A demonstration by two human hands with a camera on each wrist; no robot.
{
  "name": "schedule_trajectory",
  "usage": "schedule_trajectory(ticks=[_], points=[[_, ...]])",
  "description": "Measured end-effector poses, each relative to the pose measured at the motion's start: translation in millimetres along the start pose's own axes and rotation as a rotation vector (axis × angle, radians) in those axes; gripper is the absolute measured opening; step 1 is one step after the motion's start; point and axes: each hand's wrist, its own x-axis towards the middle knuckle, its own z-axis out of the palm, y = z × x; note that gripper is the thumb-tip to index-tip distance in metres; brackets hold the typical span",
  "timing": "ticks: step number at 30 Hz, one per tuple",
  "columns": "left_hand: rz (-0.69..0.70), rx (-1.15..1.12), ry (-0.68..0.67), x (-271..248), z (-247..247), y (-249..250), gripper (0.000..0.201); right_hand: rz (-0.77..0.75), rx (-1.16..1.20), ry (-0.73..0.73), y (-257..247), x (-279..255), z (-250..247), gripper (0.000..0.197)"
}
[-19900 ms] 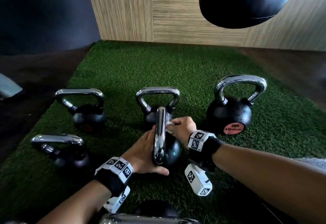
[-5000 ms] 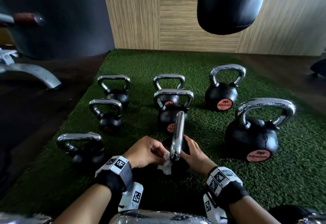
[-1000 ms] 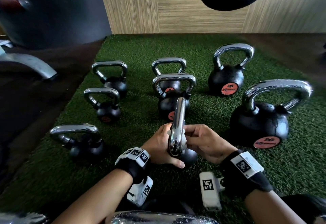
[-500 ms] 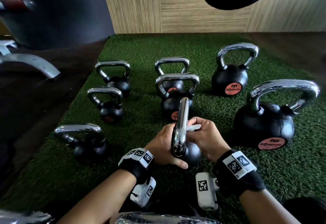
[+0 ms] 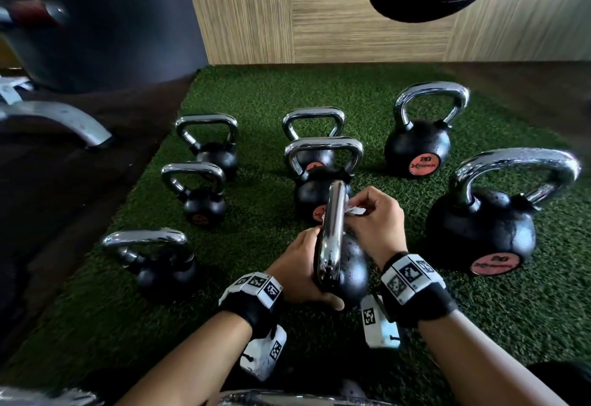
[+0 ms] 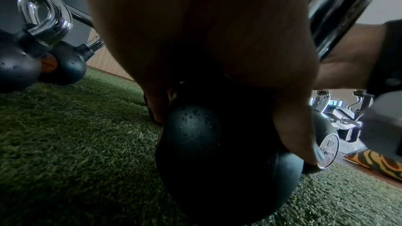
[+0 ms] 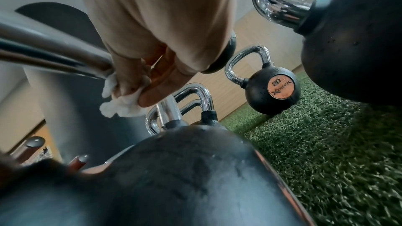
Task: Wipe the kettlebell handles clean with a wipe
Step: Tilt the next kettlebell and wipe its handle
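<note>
With the left hand gripping the round black iron kettlebell on green turf, the right hand pinches a crumpled white wipe against its chrome handle; wiping is mid-stroke, and the next move likely needs travel along the bar.

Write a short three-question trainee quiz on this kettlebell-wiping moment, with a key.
1. True or false: the wipe lies loose on the turf.
2. Which hand steadies the black ball of the kettlebell being wiped? A) left hand B) right hand C) neither
3. Fill in: the right hand presses the wipe against the far end of the chrome ____.

Key
1. False; the right hand pinches it.
2. A; the left hand grips the ball, thumb on its near side.
3. handle
</note>
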Motion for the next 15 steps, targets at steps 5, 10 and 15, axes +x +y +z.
schedule_trajectory(ticks=[5,10,15], points=[[0.009,0.011,-0.019,0,-1,-3,0.149,-0.004,-0.033,0.029,6,6,4,0.026],[0.156,0.071,0.004,3,2,-6,0.142,0.116,-0.023,0.047,5,27,5,0.022],[0.126,0.093,0.005,3,1,-5,0.143,0.174,-0.148,0.031,9,34,13,0.019]])
